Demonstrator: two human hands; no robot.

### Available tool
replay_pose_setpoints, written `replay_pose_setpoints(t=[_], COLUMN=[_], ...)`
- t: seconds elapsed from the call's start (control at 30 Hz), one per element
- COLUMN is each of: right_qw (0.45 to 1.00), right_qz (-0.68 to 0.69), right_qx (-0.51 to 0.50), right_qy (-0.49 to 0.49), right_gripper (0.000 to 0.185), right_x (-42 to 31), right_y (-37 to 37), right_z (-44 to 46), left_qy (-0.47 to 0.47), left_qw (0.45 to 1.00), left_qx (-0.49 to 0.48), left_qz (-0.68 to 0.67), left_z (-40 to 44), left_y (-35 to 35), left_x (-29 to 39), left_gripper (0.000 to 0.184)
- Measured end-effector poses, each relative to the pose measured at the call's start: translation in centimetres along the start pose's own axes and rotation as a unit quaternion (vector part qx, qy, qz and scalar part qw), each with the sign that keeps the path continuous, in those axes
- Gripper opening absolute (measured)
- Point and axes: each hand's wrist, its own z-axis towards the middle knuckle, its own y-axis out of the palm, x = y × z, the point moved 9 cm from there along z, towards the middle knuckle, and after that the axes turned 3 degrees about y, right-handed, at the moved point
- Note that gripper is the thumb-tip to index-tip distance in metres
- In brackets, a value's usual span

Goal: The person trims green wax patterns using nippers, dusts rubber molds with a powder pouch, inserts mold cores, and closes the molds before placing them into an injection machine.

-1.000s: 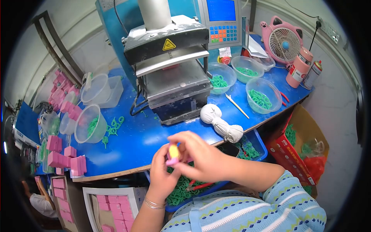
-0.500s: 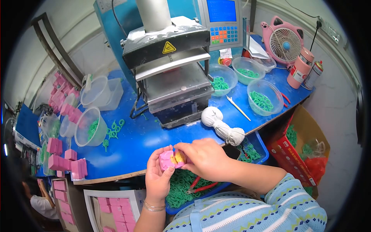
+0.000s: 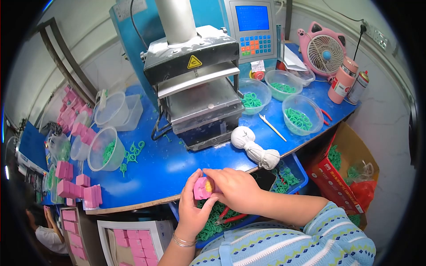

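Note:
Between my hands, over the table's front edge, is a small pink block [image 3: 202, 189], apparently a rubber mould, with yellow showing on its right side. My left hand [image 3: 191, 212] wraps round it from the left and below, thumb at the near side. My right hand [image 3: 235, 188] closes on its right side, hiding part of the yellow face. Below them a blue tray holds a heap of green wax pieces [image 3: 211, 224], with red-handled pliers [image 3: 231, 217] on top.
A press machine [image 3: 204, 108] stands behind, with a white cloth bundle [image 3: 255, 147] before it. Plastic bowls [image 3: 303, 116] of green pieces flank it. Pink blocks [image 3: 92, 195] stack at left; a cardboard box [image 3: 341, 166] is at right. Another person [image 3: 49, 235] sits far left.
My hands have shifted slightly right with the pink block. It has been turned and my hands have closed further round it, so less yellow shows.

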Motion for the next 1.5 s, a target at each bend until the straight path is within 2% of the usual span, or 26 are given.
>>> replay_pose_setpoints(t=[0.03, 0.1, 0.23, 0.3, 0.33, 0.4, 0.43, 0.5, 0.53, 0.57, 0.63, 0.7, 0.77, 0.83, 0.9, 0.97, 1.0, 1.03, 1.1, 1.17, 1.27, 1.37, 1.43, 1.5], right_qw=[1.000, 0.999, 0.999, 0.994, 0.994, 0.980, 0.981, 0.982, 0.972, 0.971, 0.940, 0.931, 0.966, 0.965, 0.961, 0.946, 0.930, 0.929, 0.889, 0.886, 0.873, 0.895, 0.930, 0.927], right_qz=[0.000, -0.009, 0.012, 0.081, 0.079, 0.109, 0.108, 0.097, 0.143, 0.144, 0.291, 0.291, 0.230, 0.247, 0.265, 0.308, 0.351, 0.352, 0.429, 0.434, 0.459, 0.424, 0.354, 0.362], right_qx=[0.001, 0.032, 0.042, -0.060, -0.058, -0.130, -0.129, -0.158, -0.172, -0.173, -0.162, -0.201, -0.114, -0.091, -0.078, -0.095, -0.112, -0.114, -0.155, -0.162, -0.163, -0.134, -0.094, -0.097], right_qy=[0.000, -0.002, -0.002, 0.048, 0.048, 0.099, 0.099, 0.027, 0.079, 0.078, 0.076, 0.096, 0.015, 0.009, 0.009, 0.012, 0.015, 0.016, 0.035, 0.032, 0.020, 0.025, -0.037, -0.032], right_gripper=[0.058, 0.057, 0.052, 0.039, 0.039, 0.033, 0.033, 0.032, 0.033, 0.033, 0.033, 0.033, 0.032, 0.031, 0.034, 0.035, 0.036, 0.036, 0.038, 0.036, 0.035, 0.033, 0.031, 0.031], right_x=[0.2, 0.7, 0.6, 1.2, 1.4, 2.6, 3.2, 2.7, 3.1, 3.1, 2.7, 2.4, 1.3, 0.9, 1.1, 1.3, 1.3, 1.4, 1.2, 1.4, 1.2, 1.1, 0.1, -0.1], right_y=[0.4, 0.4, -0.4, 0.0, -0.6, -0.3, -0.4, -0.1, 0.2, 0.5, 1.2, 1.7, 0.2, -0.3, -0.7, -0.7, -0.6, -0.5, 0.1, 0.3, 0.2, -0.4, -1.4, -1.3], right_z=[-0.3, -0.7, -0.7, -0.3, 0.1, 0.4, 0.5, 0.7, 0.5, 0.3, -0.3, -1.0, -1.1, -1.4, -1.7, -1.9, -2.1, -2.2, -2.6, -2.8, -2.9, -2.8, -2.6, -2.7], left_qy=[0.001, -0.023, -0.029, -0.018, -0.016, -0.013, -0.011, -0.075, -0.082, -0.082, -0.092, -0.070, -0.046, -0.045, -0.075, -0.023, -0.041, -0.043, -0.030, -0.047, -0.039, -0.035, -0.018, -0.025], left_qw=[1.000, 0.994, 0.994, 0.996, 0.996, 0.995, 0.995, 0.980, 0.979, 0.979, 0.972, 0.975, 0.977, 0.963, 0.954, 0.971, 0.964, 0.964, 0.942, 0.937, 0.944, 0.963, 0.970, 0.977], left_qx=[0.000, 0.037, 0.055, 0.081, 0.080, 0.082, 0.081, 0.056, 0.059, 0.062, 0.042, 0.042, 0.039, 0.023, 0.031, -0.019, -0.011, -0.010, -0.047, -0.049, -0.057, -0.054, -0.055, -0.060], left_qz=[0.000, -0.099, -0.091, -0.023, -0.024, -0.055, -0.056, -0.177, -0.179, -0.178, -0.214, -0.208, -0.202, -0.265, -0.290, -0.236, -0.261, -0.262, -0.330, -0.343, -0.323, -0.261, -0.235, -0.204], left_z=[-0.1, -0.3, -0.7, -0.9, -0.9, -0.7, -0.7, -1.1, -1.2, -1.3, -1.7, -1.9, -1.9, -1.9, -2.3, -2.3, -2.3, -2.3, -2.4, -2.3, -2.3, -2.2, -2.3, -2.3], left_y=[0.1, -0.1, -0.3, -1.0, -1.0, -1.1, -1.2, -0.7, -0.9, -1.2, -1.1, -1.4, -1.6, -1.1, -1.3, -1.7, -1.8, -1.8, -1.1, -0.9, -0.7, -0.9, -0.9, -0.8], left_x=[0.0, -0.6, -1.6, -2.3, -2.4, -2.4, -2.1, -2.5, -2.5, -2.4, -2.5, -2.0, -1.1, 0.3, -0.2, 0.1, 0.0, 0.0, 0.7, 1.3, 2.1, 2.9, 3.3, 3.8], left_gripper=[0.066, 0.065, 0.054, 0.041, 0.041, 0.031, 0.031, 0.030, 0.029, 0.029, 0.030, 0.034, 0.037, 0.046, 0.047, 0.040, 0.033, 0.033, 0.028, 0.026, 0.028, 0.031, 0.034, 0.035])
